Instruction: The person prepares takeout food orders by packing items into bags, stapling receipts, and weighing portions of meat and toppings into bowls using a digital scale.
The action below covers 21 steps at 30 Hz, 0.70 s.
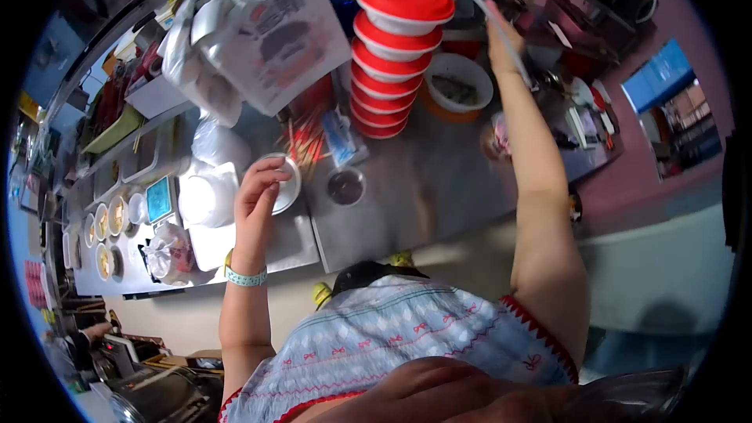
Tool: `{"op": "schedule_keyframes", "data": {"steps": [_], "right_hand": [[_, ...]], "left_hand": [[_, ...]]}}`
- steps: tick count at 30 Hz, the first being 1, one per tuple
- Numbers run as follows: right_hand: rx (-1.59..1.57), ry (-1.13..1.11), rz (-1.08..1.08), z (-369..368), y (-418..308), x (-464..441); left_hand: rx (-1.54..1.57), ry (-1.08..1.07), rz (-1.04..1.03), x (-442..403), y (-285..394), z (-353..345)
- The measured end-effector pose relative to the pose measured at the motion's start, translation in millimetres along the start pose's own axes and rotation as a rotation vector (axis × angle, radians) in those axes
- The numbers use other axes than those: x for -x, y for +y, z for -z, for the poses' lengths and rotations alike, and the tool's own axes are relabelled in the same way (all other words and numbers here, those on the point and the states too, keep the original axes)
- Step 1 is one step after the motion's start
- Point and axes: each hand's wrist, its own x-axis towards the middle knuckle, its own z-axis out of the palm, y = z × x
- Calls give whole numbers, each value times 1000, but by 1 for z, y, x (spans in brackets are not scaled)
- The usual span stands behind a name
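My left hand (262, 190), with a pale green band on its wrist, is over the left edge of a white round bowl (291, 188). Its fingers are loosely bent and a little apart; I cannot tell whether they touch the rim. My right arm stretches far forward to the right. That hand (504, 45) is closed on a thin, pale, flat thing (513, 55) seen nearly edge-on and blurred, so its kind is unclear. Just left of it stand a white bowl (475, 70) with greenish contents and a tall stack of white bowls with red lids (403, 0).
White plastic bags (286, 39) hang at the back left. A small metal cup (345, 187), a blue-and-white packet (341, 138) and several wooden sticks (307, 141) lie mid-table. Several small filled bowls (117, 215) and a tied bag (168, 254) stand on the left.
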Motion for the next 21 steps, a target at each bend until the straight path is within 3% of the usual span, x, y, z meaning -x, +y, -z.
{"op": "schedule_keyframes", "data": {"steps": [1,3,5,6,7,9,10,11,13,14,18,20,21], "right_hand": [[-166,-61,2,-11,40,-20],[-333,-270,-189,-32,78,-54],[-230,-474,-192,-56,153,-83],[-377,-472,-338,-70,115,-86],[-146,-509,-695,-73,75,-96],[28,-768,-226,-78,108,-106],[15,-835,-564,-82,116,-113],[6,-841,-557,-82,124,-114],[336,-1080,175,-84,141,-118],[474,-1041,236,-94,151,-117],[310,-1022,58,-107,166,-119],[-111,-963,-38,-121,175,-120],[-120,-965,-37,-122,173,-122]], "left_hand": [[-53,48,-26,-10,-10,-12],[-36,184,16,-30,-11,-52],[-62,233,35,-50,-13,-71],[-74,246,20,-63,-11,-78],[-87,255,2,-75,-9,-82],[-110,261,-2,-92,-9,-81],[-129,271,-15,-98,-10,-82],[-147,279,-26,-103,-11,-86],[-148,319,-1,-107,-17,-94],[-140,355,29,-107,-21,-99],[-117,416,72,-107,-35,-125],[-109,410,84,-105,-41,-130],[-92,401,101,-102,-44,-132]]}}
